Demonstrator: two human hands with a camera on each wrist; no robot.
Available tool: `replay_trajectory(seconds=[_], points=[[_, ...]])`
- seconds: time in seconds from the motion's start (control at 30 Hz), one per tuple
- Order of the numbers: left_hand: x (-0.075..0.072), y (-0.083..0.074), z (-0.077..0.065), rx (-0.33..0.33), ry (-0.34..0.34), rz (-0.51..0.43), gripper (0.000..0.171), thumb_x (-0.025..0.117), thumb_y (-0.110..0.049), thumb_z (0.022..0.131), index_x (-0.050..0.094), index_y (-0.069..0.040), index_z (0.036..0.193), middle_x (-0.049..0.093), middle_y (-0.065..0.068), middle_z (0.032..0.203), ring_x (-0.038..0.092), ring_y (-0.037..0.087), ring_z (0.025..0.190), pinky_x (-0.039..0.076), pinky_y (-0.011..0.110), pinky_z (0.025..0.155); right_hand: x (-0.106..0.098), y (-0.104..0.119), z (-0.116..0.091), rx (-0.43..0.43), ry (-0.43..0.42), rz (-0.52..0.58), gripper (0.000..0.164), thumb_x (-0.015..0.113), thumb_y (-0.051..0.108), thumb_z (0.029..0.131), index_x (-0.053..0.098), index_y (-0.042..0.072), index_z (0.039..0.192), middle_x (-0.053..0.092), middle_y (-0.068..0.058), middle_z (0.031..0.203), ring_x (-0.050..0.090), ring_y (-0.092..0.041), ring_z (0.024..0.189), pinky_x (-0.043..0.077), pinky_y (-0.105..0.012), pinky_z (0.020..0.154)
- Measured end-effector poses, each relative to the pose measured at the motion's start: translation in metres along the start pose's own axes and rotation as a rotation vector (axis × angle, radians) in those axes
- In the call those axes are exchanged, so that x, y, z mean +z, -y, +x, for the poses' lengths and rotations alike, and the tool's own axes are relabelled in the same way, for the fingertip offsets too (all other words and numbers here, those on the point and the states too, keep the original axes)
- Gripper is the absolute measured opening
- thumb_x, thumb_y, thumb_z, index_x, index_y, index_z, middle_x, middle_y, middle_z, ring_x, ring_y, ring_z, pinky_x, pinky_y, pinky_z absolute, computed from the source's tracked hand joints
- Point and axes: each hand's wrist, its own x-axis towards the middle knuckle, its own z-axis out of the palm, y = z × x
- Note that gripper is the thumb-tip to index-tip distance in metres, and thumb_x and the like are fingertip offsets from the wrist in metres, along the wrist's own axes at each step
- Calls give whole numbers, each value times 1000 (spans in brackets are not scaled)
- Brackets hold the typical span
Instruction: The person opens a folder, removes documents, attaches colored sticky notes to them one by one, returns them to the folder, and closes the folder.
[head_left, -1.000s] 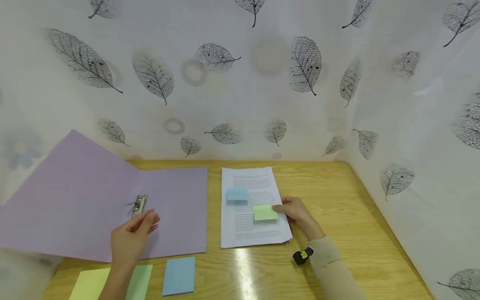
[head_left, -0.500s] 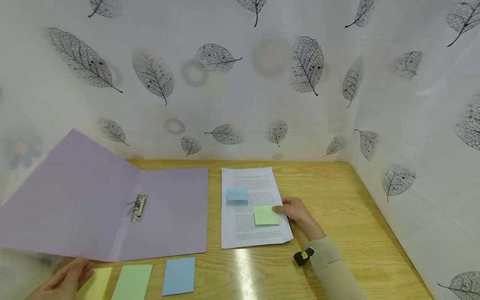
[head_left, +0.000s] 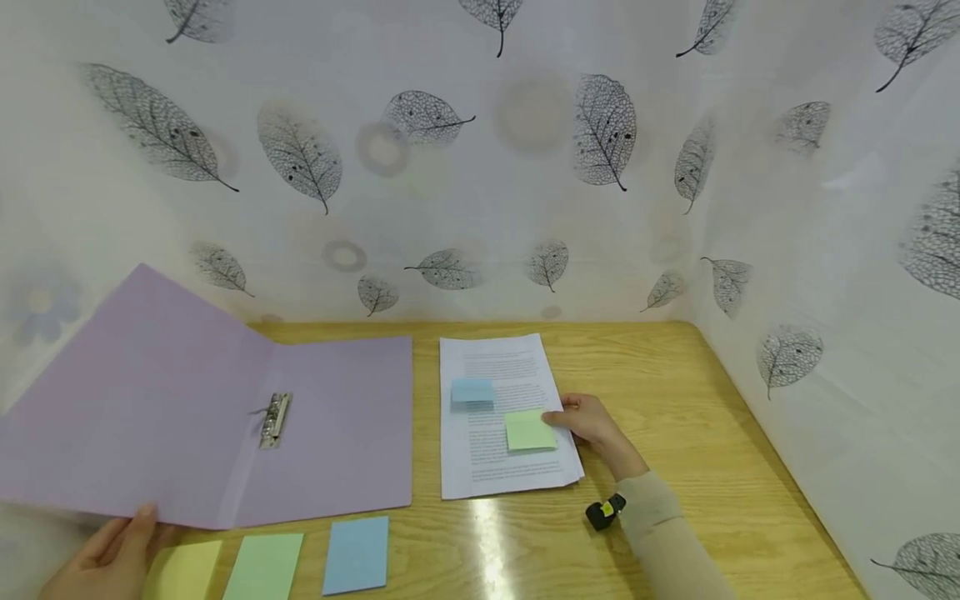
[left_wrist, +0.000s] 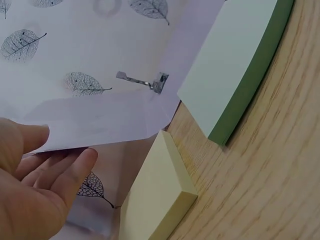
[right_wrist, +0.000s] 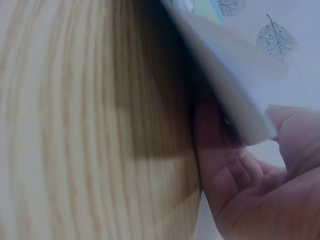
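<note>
A purple ring binder point(head_left: 337, 417) lies spread on the table, its left cover raised at a slant and its metal clasp point(head_left: 275, 420) bare. My left hand point(head_left: 112, 550) pinches the cover's lower edge; in the left wrist view the thumb is above the cover point(left_wrist: 110, 120) and the fingers are underneath. To the right is a stack of printed sheets point(head_left: 487, 358) with a blue sticky note point(head_left: 472, 390) and a green sticky note point(head_left: 529, 433) on top. My right hand point(head_left: 596, 425) grips the stack's right edge, thumb on top at the green note, fingers beneath.
In front of the binder sit a yellow sticky pad point(head_left: 183, 571), a green sticky pad point(head_left: 264, 567) and a blue sticky pad point(head_left: 356, 554). A black wrist camera point(head_left: 602, 512) is at the right sleeve. A leaf-patterned curtain point(head_left: 480, 200) rises behind the table.
My left hand has moved from beside the clasp down and left to the cover's lower edge and now pinches it. My right hand has kept its hold on the sheets.
</note>
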Motion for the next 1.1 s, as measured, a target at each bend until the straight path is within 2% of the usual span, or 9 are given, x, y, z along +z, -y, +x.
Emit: replay_trajectory(seconds=[0.1,0.17,0.27,0.33,0.4,0.57,0.77,0.97,1.1], points=[[5,-1,1,24,-6,-98,87,72,-55,94,38,-8,158,62,-38,64,66,-11,55,59,16,53,-2,1,-2,-31,8,-18,40,77,9,93,65,-9,126,78,-13,98,73,-15,74,62,-27,61],[9,0,1,77,-30,-191,56,73,-42,97,58,-18,145,64,-34,64,68,-7,54,60,17,53,-4,2,-4,-53,5,-36,40,76,9,93,65,-10,126,78,-13,97,72,-14,75,61,-26,63],[18,2,0,187,-45,-411,13,75,-15,97,79,-22,107,73,-20,69,72,2,55,61,22,52,-10,5,-8,-81,-1,-16,43,74,10,96,63,-11,132,79,-14,101,72,-14,77,61,-26,66],[25,4,-2,247,-38,-554,27,75,2,93,81,-22,81,76,-11,69,74,8,55,61,24,52,-15,8,-9,-93,-7,23,48,73,10,97,60,-11,138,79,-14,105,73,-13,80,61,-25,68],[31,4,-6,252,-10,-608,30,74,7,92,82,-19,79,77,-7,70,75,11,57,62,24,54,-20,11,-11,-109,8,78,52,72,9,98,55,-12,143,78,-14,110,74,-13,83,62,-25,71],[47,2,-19,239,29,-558,40,73,6,93,75,-29,75,77,-9,69,75,11,56,62,22,56,-26,16,-13,-123,77,170,54,70,11,100,51,-12,146,79,-7,106,76,-12,85,64,-25,72],[80,-2,-40,356,93,-474,38,70,6,96,76,-29,82,78,-9,74,77,10,63,63,23,62,-16,19,-14,-127,131,223,53,70,11,101,50,-12,146,79,-4,103,77,-14,87,65,-27,72],[113,2,-60,485,104,-390,23,73,2,96,79,-19,89,78,-7,70,77,9,61,61,22,61,-1,19,-9,-122,152,246,53,69,9,101,51,-11,146,79,-6,105,77,-15,88,65,-27,73],[131,6,-73,519,129,-413,13,74,3,95,77,6,108,78,-8,74,77,7,63,62,23,61,8,18,-7,-123,177,250,53,68,8,101,49,-13,146,79,-6,104,77,-14,87,65,-27,73]])
